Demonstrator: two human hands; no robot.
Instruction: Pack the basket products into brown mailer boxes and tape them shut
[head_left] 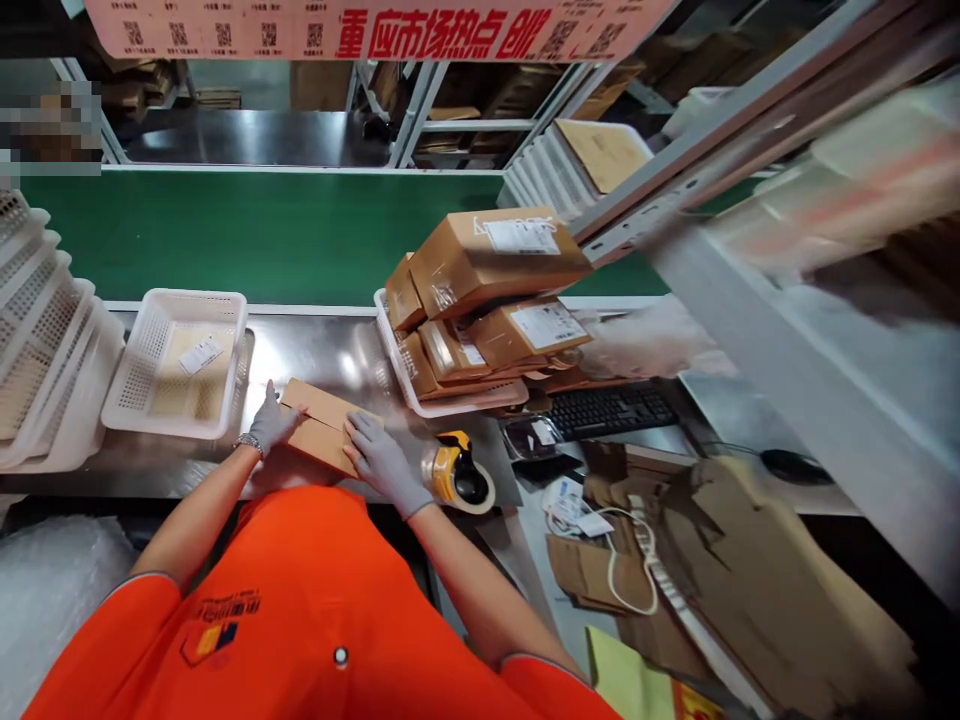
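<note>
A small brown cardboard box point(319, 425) lies on the metal bench in front of my body, its top flaps meeting at a seam. My left hand point(274, 418), in a grey glove, grips its left end, thumb over the top edge. My right hand point(384, 465), gloved too, holds the right end with its fingers over the top. Just right of that hand sits a yellow and black tape dispenser point(456, 472) with a roll of clear tape. A white plastic basket point(129, 410) with a labelled piece inside stands to the left.
Labelled cartons point(499, 265) are heaped in another white basket point(439, 408). Stacked baskets point(45, 340) stand far left. A green conveyor belt point(262, 235) runs behind the bench point(307, 345). At right are a keyboard point(611, 410), a mouse point(795, 466), flattened cardboard point(750, 560) and a metal post.
</note>
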